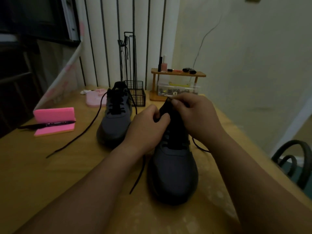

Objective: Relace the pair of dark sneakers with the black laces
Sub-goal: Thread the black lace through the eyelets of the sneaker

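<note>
Black laces, soft and limp, at centre frame
Right hand (194,115) fingers pinch the stiff lace tip (169,99) above the near sneaker (172,169); left hand (148,125) fingers grip its tongue

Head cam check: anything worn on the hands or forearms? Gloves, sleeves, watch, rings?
Nothing worn that shows. The left hand and right hand are bare, no gloves. Both forearms are bare up to the frame edge, no sleeve or cuff in view. No watch, band or ring visible, though the light is dim and fine detail on the fingers is hard to make out.
</note>
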A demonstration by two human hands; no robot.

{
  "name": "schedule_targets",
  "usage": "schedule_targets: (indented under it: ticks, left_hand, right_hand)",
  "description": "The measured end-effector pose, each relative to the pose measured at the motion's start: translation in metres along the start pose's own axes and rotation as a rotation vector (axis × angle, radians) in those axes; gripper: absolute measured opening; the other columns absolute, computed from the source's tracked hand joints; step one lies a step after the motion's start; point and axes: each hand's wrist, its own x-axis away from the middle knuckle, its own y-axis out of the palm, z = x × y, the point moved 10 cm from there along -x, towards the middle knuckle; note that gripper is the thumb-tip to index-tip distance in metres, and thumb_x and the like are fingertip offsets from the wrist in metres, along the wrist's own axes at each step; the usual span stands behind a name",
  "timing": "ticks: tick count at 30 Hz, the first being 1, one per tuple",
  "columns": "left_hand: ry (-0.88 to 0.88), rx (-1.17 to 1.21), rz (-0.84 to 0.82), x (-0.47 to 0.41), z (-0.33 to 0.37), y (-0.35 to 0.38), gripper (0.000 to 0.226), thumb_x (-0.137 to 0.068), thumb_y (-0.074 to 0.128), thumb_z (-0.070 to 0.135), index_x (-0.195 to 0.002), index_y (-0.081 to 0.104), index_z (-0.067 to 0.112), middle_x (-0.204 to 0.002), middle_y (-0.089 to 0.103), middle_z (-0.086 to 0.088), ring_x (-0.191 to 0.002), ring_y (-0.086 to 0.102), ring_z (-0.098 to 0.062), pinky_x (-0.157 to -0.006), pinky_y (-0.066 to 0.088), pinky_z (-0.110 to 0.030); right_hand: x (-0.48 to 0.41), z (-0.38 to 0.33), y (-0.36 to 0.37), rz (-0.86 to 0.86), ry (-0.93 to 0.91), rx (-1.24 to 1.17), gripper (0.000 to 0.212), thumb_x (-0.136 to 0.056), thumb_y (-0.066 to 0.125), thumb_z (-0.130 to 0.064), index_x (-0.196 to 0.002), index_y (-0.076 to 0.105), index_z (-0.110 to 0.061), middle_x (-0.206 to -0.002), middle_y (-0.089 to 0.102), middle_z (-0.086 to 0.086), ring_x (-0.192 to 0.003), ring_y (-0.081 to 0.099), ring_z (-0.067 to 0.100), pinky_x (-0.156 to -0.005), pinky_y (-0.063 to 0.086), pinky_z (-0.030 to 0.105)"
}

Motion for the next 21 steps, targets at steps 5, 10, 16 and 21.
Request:
schedule_targets:
  ticks: [5,10,16,21]
  left_hand:
    - [-0.199,0.266,-0.127,-0.007,-0.023,0.002,0.031,-0.094,0.058,0.032,-0.099,0.065,0.002,-0.097,0.069,-0.019,-0.094,0.069,-0.032,-0.076,0.058,-0.049]
    - [-0.337,0.447,-0.231,-0.005,-0.039,0.009,0.026,-0.103,0.055,0.019,-0.121,0.066,0.004,-0.117,0.073,-0.014,-0.110,0.070,-0.027,-0.086,0.057,-0.040]
    - [-0.331,0.493,-0.211,-0.005,-0.038,0.012,0.011,-0.102,0.057,0.021,-0.100,0.066,0.015,-0.103,0.073,-0.006,-0.104,0.072,-0.024,-0.081,0.058,-0.036]
    - [-0.339,0.461,-0.201,-0.003,-0.038,0.007,0.026,-0.102,0.055,0.016,-0.117,0.065,-0.003,-0.119,0.072,-0.017,-0.110,0.071,-0.028,-0.080,0.059,-0.031]
  right_hand:
    - [0.004,-0.002,0.006,0.009,-0.021,-0.017,0.013,-0.100,0.066,-0.020,-0.110,0.071,-0.026,-0.102,0.070,-0.013,-0.096,0.064,0.002,-0.082,0.058,0.027]
    - [0.005,-0.008,0.006,-0.018,-0.077,0.045,0.010,-0.099,0.068,-0.020,-0.105,0.075,-0.024,-0.101,0.069,-0.010,-0.095,0.061,0.007,-0.087,0.057,0.038]
    - [0.008,-0.018,0.011,-0.030,-0.166,0.226,0.009,-0.099,0.065,-0.023,-0.104,0.072,-0.022,-0.103,0.064,-0.005,-0.097,0.057,0.015,-0.085,0.053,0.042]
    - [0.012,-0.016,0.018,-0.127,-0.175,0.353,0.012,-0.100,0.062,-0.014,-0.107,0.071,-0.015,-0.115,0.054,0.000,-0.100,0.048,0.013,-0.082,0.044,0.026]
